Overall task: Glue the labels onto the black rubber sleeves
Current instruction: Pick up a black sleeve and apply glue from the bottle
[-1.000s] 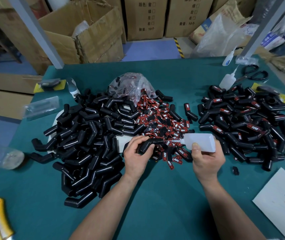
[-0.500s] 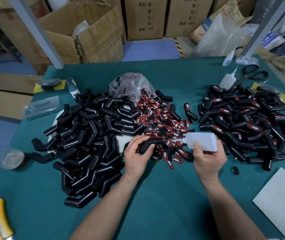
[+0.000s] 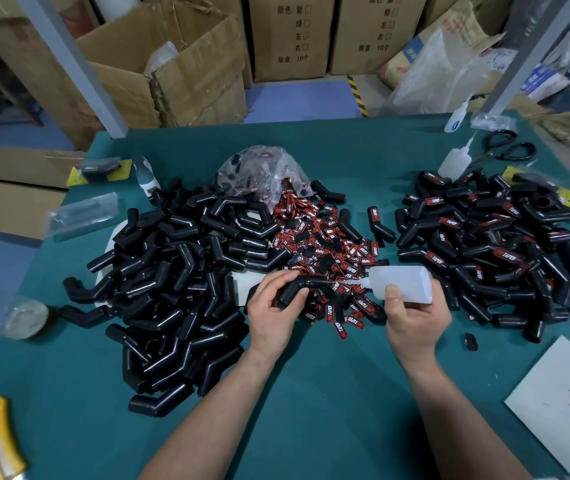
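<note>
Black bent rubber sleeve is sitting gripped in the left hand's fingers. Just to their right, the right hand is holding a translucent white plastic glue bottle, its nozzle reaching the sleeve. Squeezing too hard is risking glue running onto those fingers or onto the loose red-and-black labels beneath.

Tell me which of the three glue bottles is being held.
The translucent bottle gripped by the right hand, nozzle aimed at the sleeve in the left hand; the other two sit untouched near the scissors.
</note>
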`<state>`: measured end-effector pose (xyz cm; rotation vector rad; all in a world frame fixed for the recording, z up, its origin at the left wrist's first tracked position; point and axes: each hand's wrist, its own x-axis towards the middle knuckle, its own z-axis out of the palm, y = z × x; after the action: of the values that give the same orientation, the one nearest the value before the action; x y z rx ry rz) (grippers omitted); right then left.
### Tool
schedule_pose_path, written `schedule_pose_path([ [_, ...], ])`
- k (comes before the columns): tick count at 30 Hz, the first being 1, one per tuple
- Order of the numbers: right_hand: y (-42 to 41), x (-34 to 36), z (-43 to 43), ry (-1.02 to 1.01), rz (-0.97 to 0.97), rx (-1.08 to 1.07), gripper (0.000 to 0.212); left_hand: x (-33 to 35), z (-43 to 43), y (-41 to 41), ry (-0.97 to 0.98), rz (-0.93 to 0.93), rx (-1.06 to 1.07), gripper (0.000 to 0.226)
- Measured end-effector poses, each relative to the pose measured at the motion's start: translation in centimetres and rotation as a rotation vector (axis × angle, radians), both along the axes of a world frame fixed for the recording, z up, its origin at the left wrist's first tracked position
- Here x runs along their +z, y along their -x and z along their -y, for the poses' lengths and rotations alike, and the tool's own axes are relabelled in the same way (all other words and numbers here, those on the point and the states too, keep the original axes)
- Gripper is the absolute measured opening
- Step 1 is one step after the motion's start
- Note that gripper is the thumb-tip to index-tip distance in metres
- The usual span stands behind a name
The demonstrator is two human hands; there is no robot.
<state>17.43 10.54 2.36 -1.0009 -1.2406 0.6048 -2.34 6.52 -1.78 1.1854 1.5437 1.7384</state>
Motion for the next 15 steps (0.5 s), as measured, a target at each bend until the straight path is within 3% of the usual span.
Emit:
schedule_pose_path([
  [8, 0.22, 0.64, 0.16, 0.009, -0.036, -0.012, 0.032, 0.13, 0.04, 0.01, 0.0, 0.001, -0.012, 0.036],
  [15, 0.08, 0.21, -0.04, 0.038, -0.015, -0.018, 0.027, 0.29, 0.0, -0.01, -0.037, -0.021, -0.01, 0.049],
])
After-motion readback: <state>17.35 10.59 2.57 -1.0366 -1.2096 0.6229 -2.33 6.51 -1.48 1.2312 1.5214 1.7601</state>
